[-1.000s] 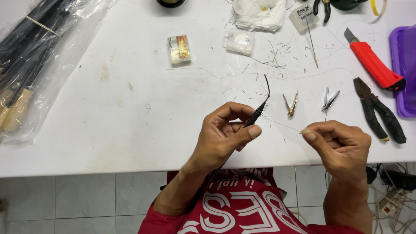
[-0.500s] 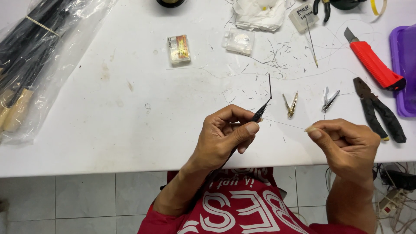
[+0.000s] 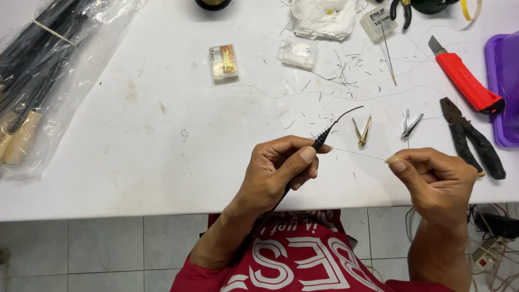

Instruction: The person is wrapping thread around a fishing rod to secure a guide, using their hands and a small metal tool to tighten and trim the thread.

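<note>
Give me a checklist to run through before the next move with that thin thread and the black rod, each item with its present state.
1. Left hand grips the black rod near its tip: ok.
2. Right hand pinches the thread end between thumb and finger: ok.
3. Thread runs straight and taut from rod to right hand: ok.
4. Thread fixed firmly to the rod: cannot tell, too fine to see.
5. Table near the hands free of wire scraps: not ok, cut bits lie scattered.
6. Pliers and red knife within the right hand's reach: probably ok.

Left hand (image 3: 275, 173) pinching black rod tip (image 3: 324, 138), right hand (image 3: 435, 181) pulling thin thread (image 3: 359, 154) taut
</note>
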